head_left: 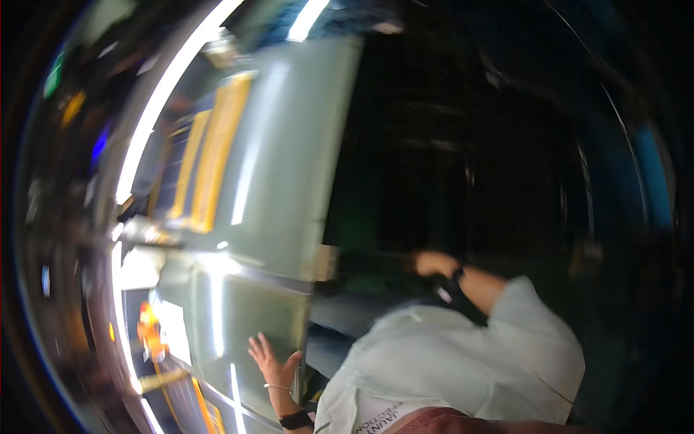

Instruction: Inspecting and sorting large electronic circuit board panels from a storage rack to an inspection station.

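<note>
My left hand (275, 367) is open, its fingers spread over the pale grey-green worktop (246, 318) near the edge. Whether the palm rests on the surface or hovers above it, I cannot tell. A thin bracelet and a dark wristband (295, 419) circle that wrist. Out over the dark area to the right of the worktop is my right hand (432, 264), with a dark watch-like band (457, 273) on its wrist. Motion and shadow smear its fingers, so their pose and anything in them cannot be made out.
Another stretch of worktop (303, 145) runs farther off, with yellow-edged dark trays or frames (217, 155) on it. A blurred orange object (150, 329) and a white sheet (174, 331) lie left of my left hand. Bright strip lights (163, 94) line the left side.
</note>
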Demonstrator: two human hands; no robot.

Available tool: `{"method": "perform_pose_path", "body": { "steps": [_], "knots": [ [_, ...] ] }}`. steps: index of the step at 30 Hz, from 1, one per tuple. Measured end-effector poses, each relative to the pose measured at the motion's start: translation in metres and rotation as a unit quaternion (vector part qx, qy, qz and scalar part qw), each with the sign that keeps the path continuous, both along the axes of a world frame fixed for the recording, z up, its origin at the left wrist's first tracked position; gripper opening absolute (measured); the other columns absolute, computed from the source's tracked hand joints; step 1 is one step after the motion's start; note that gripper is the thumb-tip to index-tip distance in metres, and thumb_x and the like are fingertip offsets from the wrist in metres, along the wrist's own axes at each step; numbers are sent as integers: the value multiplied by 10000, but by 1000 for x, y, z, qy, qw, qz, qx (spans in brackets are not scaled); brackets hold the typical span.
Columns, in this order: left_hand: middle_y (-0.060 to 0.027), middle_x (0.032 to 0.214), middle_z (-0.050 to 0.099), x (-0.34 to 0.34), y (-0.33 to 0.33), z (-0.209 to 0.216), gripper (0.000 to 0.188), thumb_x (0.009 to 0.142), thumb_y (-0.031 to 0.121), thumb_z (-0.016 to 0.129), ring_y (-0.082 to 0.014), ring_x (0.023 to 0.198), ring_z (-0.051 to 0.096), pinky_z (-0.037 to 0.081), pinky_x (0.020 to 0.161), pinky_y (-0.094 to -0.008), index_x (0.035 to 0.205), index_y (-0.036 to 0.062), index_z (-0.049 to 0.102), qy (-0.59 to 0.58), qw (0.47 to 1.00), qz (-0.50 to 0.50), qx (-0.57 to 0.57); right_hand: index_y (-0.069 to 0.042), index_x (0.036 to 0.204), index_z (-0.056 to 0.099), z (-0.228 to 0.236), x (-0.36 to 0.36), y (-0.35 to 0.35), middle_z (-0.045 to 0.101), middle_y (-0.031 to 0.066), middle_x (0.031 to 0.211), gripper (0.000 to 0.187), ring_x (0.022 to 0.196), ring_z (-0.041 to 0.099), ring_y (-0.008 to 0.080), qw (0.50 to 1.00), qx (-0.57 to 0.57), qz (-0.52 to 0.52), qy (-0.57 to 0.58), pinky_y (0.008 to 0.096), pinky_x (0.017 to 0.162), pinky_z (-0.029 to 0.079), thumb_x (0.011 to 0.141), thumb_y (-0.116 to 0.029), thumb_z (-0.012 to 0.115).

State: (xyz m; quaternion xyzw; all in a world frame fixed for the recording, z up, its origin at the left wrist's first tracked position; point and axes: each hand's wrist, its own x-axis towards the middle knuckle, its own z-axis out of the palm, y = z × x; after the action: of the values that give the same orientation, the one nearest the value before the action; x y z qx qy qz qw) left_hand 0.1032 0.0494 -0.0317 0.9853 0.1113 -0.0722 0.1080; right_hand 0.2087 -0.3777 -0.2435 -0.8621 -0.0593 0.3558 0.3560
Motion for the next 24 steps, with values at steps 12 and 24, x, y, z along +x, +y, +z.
{"method": "perform_pose_path", "body": {
  "steps": [12,24],
  "knots": [
    [-115,1465,203,-64,-21,2,768,726,448,661,-356,1347,164,203,1037,-540,1379,220,327,-77,994,78,-4,17,916,634,260,91,101,668,121,813,168,749,646,182,933,252,170,-189,271,693,492,843,-125,581],
    [-99,1451,251,-104,-35,-13,741,696,334,699,-316,1341,208,185,1041,-530,1351,194,381,-136,987,85,-15,-63,764,539,196,81,177,529,92,687,105,680,551,286,877,195,147,-413,384,600,438,779,-145,604]
  ]
}}
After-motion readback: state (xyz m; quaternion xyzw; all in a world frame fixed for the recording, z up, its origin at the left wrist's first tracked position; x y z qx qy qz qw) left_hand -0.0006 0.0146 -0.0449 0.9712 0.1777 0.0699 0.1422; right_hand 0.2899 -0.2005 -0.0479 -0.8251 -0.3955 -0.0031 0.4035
